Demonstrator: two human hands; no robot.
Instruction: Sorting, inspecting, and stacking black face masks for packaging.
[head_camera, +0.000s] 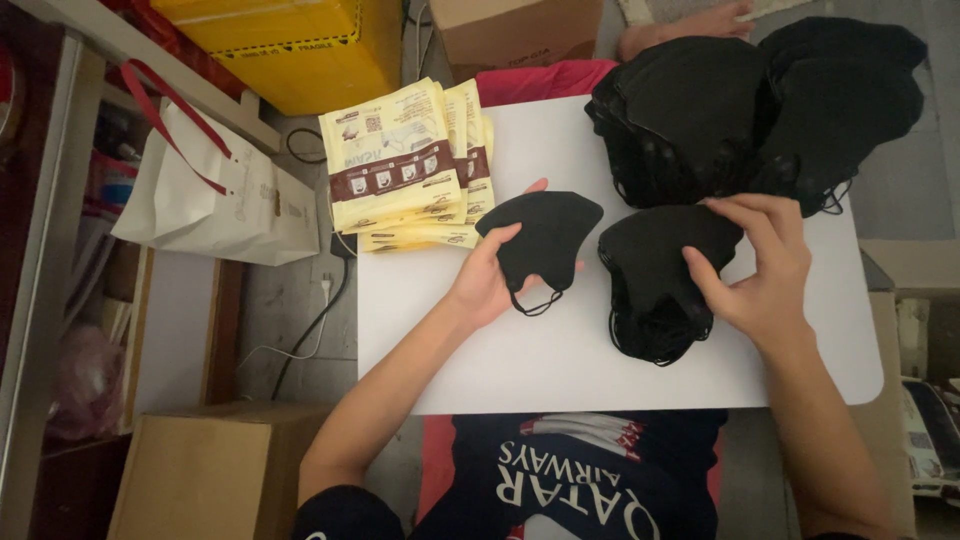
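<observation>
Head view: left grip (487, 280) pinches one black mask (545, 240) above the white worktop (560, 370); right grip (762, 270) presses spread fingers on a mask stack (655, 290) beside it; yellow packets (400, 165) and cardboard boxes (215, 470) lie leftward.

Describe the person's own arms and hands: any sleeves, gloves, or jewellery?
Both forearms are bare up to the picture's edge, with no sleeves showing. The left hand and right hand wear no gloves, and no rings, watch or bracelets can be seen. A dark navy top shows at the torso.
</observation>
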